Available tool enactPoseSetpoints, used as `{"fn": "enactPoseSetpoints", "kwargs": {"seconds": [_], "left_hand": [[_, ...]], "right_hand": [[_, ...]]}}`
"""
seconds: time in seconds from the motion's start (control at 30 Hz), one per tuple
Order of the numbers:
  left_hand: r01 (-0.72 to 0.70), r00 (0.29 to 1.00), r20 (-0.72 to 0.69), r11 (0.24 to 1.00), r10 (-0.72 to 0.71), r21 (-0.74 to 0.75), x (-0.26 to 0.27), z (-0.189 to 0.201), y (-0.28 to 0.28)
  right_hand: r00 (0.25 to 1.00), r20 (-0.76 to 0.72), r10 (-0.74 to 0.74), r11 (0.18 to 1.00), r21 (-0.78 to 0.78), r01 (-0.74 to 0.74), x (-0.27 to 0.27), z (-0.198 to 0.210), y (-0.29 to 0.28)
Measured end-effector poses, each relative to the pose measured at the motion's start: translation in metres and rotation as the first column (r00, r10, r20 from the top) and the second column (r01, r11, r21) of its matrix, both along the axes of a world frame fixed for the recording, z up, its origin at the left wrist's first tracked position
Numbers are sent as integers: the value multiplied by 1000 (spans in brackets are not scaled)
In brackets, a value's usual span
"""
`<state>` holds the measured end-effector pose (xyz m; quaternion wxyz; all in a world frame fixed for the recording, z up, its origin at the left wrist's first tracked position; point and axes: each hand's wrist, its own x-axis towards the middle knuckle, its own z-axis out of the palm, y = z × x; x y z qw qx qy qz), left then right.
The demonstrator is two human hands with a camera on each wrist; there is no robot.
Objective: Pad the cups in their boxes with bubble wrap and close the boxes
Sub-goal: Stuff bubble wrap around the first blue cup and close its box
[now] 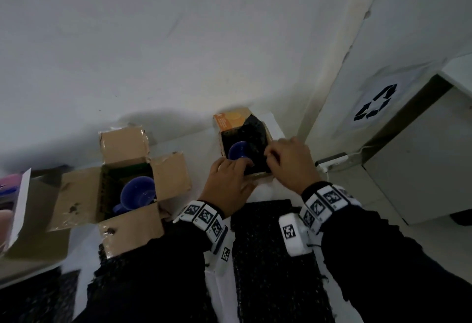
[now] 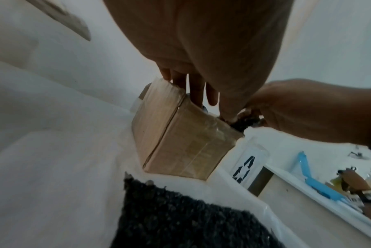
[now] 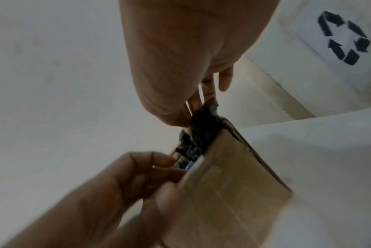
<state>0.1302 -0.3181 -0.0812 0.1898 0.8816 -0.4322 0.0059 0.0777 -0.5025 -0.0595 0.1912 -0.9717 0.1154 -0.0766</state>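
Note:
A small cardboard box (image 1: pixel 231 120) stands at the back of the white table and holds a blue cup (image 1: pixel 237 150). Black bubble wrap (image 1: pixel 255 136) lines the box around the cup. My left hand (image 1: pixel 237 166) grips the box's near wall (image 2: pixel 180 142), fingers curled inside beside the cup and thumb at the rim. My right hand (image 1: pixel 273 155) pinches the bubble wrap (image 3: pixel 203 130) at the box's right edge, where a tuft of it sticks up above the rim. In the right wrist view the box side (image 3: pixel 227 184) hides most of the cup.
A larger open box (image 1: pixel 76 195) with its flaps spread holds a second blue cup (image 1: pixel 139 193) on the left. Spare black bubble wrap sheets (image 1: pixel 268 258) lie near me. A white bin with a recycling sign (image 1: pixel 375 103) and a grey cabinet (image 1: pixel 421 156) stand on the right.

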Motion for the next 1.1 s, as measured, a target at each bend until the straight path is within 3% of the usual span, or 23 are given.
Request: {"fn": "enactPoseSetpoints", "kwargs": {"seconds": [0.03,0.1,0.2,0.3,0.5,0.57,0.67,0.73,0.8,1.0,1.1], "left_hand": [[21,1000,10,999,-21,24,-1,0,0],[77,996,41,993,-81,87,-4,-2,-2],[131,980,121,972,-157,197,-2,-9,0],[151,971,147,961,-188,233,6,-12,6],[117,990,66,984,-127,131,9,-6,7],[33,999,25,990,-37,139,2,-3,-2],[-73,997,23,986,70,153,-3,0,-14],[-96,994,63,986,88,139,-3,-4,-16],[-93,991,108,988,80,120,-2,-9,-16],[37,950,304,991,-76,132,3,-26,-13],[105,944,302,989,-133,107,5,-24,-10]], "right_hand": [[998,68,-1,995,98,-5,7,2,-6],[990,131,46,990,130,-63,26,5,-14],[967,-78,244,970,24,-243,52,10,-15],[891,-319,322,905,-172,-389,63,10,-16],[846,-399,354,749,-421,-512,71,10,-18],[851,-385,357,754,-419,-506,72,8,-17],[894,-231,384,839,-317,-442,73,8,-13],[886,-236,399,822,-336,-460,75,6,-11],[876,-291,384,804,-361,-473,76,0,-13],[876,-208,435,774,-411,-482,67,-6,-26],[871,-202,448,737,-468,-488,65,-7,-29]]}}
